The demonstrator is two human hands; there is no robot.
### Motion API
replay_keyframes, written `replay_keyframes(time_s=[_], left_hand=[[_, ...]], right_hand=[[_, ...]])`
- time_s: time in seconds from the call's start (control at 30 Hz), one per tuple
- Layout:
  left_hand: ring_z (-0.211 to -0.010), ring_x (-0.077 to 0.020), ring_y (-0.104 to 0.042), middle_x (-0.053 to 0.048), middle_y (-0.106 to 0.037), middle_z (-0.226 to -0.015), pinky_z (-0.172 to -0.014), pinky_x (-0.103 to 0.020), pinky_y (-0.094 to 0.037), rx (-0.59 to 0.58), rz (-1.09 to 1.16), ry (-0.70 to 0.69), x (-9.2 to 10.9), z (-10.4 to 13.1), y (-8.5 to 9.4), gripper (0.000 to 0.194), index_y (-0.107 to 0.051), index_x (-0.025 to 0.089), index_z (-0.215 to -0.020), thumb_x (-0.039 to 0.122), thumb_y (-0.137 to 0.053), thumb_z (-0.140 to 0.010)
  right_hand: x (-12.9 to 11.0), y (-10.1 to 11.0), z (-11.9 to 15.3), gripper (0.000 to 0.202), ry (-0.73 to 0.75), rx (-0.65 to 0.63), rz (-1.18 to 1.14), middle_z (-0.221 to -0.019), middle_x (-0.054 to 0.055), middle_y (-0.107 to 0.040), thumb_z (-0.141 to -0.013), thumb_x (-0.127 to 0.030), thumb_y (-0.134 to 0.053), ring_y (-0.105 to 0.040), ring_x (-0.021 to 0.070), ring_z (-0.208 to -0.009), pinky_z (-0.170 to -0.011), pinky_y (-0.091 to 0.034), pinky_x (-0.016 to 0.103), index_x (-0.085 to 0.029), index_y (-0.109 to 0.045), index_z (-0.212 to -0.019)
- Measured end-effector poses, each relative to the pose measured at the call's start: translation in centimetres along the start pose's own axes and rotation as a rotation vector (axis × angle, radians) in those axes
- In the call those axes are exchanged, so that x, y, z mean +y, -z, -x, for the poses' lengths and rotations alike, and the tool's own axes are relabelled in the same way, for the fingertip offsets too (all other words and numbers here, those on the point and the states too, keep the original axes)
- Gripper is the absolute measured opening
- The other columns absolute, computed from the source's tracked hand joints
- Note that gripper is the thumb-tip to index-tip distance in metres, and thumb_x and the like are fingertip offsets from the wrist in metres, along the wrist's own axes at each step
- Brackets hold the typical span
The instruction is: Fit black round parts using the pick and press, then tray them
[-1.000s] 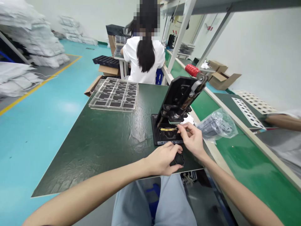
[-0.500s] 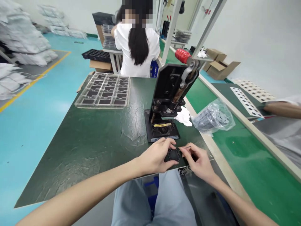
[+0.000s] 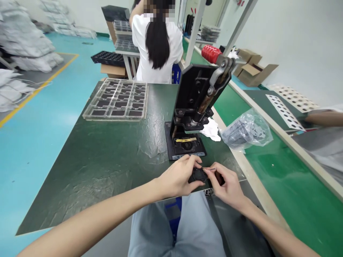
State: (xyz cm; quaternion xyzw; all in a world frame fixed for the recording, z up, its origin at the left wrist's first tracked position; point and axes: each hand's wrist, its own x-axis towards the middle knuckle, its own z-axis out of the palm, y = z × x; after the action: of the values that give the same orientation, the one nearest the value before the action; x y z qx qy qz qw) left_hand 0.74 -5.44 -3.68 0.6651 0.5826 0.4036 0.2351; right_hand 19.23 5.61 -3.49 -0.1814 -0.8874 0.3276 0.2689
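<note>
Near the table's front edge, my left hand (image 3: 180, 176) grips a black part with a round ring (image 3: 199, 174) between thumb and fingers. My right hand (image 3: 226, 184) is closed in a pinch on a small thin strip (image 3: 210, 169), whose tip meets the upper right of the ring. The strip's exact kind is too small to make out. Just beyond my hands stands a black hand press (image 3: 197, 103) with a red handle (image 3: 211, 54), raised. A yellow strip (image 3: 186, 140) lies across the fixture in its base.
A clear compartment tray (image 3: 116, 100) with dark pieces lies on the green table (image 3: 115, 153). Right of the press are white tissue (image 3: 211, 129) and a plastic bag of grey parts (image 3: 246, 130). A green conveyor (image 3: 289, 167) runs alongside. One person (image 3: 158, 46) sits ahead; another's arm (image 3: 324, 117) is at right.
The view has shifted slightly. My hands keep nearly the same pose around the ring part. The person ahead has raised an arm.
</note>
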Motion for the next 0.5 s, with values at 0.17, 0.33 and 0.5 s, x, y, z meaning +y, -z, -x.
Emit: replay_keyframes(time_s=[0.17, 0.33, 0.5], left_hand=[[-0.11, -0.0285, -0.068, -0.011, -0.067, -0.114, -0.093, -0.041, -0.058, 0.005, 0.029, 0.013, 0.01, -0.06, -0.12, 0.059, -0.043, 0.02, -0.122, 0.025, -0.084, -0.08], [-0.108, -0.028, -0.068, -0.012, -0.066, -0.113, -0.09, -0.04, -0.058, -0.001, 0.049, 0.038, 0.07, -0.09, -0.1, 0.059, -0.042, 0.02, -0.119, 0.024, -0.085, -0.079], [-0.101, -0.0261, -0.068, -0.009, -0.065, -0.107, -0.085, -0.038, -0.058, 0.026, 0.045, 0.038, 0.05, -0.17, -0.1, 0.055, -0.041, 0.021, -0.108, 0.024, -0.086, -0.076]], right_hand=[[-0.12, 0.04, -0.38, 0.024, 0.08, -0.026, 0.076, -0.068, -0.002, -0.044, -0.105, -0.019, -0.052, -0.043, 0.0098, -0.054, -0.053, -0.032, 0.024, -0.019, -0.048, -0.081], [-0.22, -0.17, -0.27, 0.025, 0.081, -0.033, 0.073, -0.069, -0.002, -0.044, -0.105, -0.019, -0.051, -0.043, 0.0086, -0.055, -0.053, -0.032, 0.024, -0.018, -0.045, -0.08], [0.21, 0.13, -0.41, 0.035, -0.18, 0.044, -0.174, -0.065, -0.001, -0.05, -0.105, -0.039, -0.057, -0.044, 0.0095, -0.052, -0.049, -0.035, 0.023, -0.018, -0.056, -0.078]])
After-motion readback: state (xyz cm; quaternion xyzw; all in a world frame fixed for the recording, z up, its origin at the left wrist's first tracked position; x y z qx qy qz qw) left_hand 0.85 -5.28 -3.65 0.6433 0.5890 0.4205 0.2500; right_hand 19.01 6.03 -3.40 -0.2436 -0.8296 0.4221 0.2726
